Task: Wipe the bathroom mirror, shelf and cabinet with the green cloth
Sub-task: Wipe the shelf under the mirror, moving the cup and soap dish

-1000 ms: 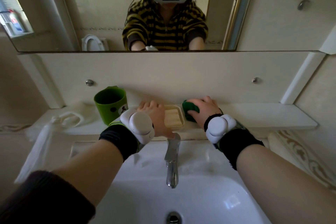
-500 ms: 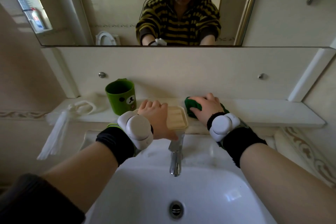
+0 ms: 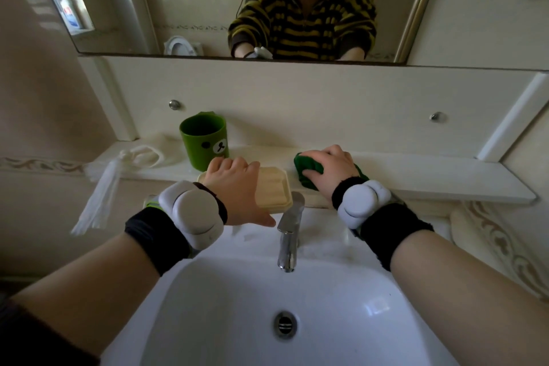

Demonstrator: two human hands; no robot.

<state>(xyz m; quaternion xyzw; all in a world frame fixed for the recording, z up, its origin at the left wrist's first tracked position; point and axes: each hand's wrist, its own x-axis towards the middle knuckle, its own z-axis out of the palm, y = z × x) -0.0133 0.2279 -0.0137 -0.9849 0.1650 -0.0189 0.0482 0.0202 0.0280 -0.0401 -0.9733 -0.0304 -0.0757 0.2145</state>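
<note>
Through the head camera I am seeing the view dipping: more of the sink (image 3: pixel 371 306) and its drain is showing than a second ago, and the mirror (image 3: pixel 193 9) is climbing toward the top edge. The soap dish (image 3: pixel 274 190) is no longer lying against the green cloth (image 3: pixel 307 168); a strip of bare shelf (image 3: pixel 430 175) is now showing between them. I judge the dish is being drawn aside to free the spot beneath it for wiping.

The left hand (image 3: pixel 234 184) is lying over the dish's left half, fingers bending down over its far edge, thumb stretching out toward the tap (image 3: pixel 289 235). The fingertips are hidden, but it looks like a grip.

The right hand (image 3: pixel 331 168) is curling over the bunched cloth and pressing it onto the shelf, near the back panel.

On the shelf, a green cup (image 3: pixel 205 141) is standing just behind the left hand, and a white plastic bag (image 3: pixel 101 205) is hanging over the left end. The mirror is reflecting a striped top and a toilet.
</note>
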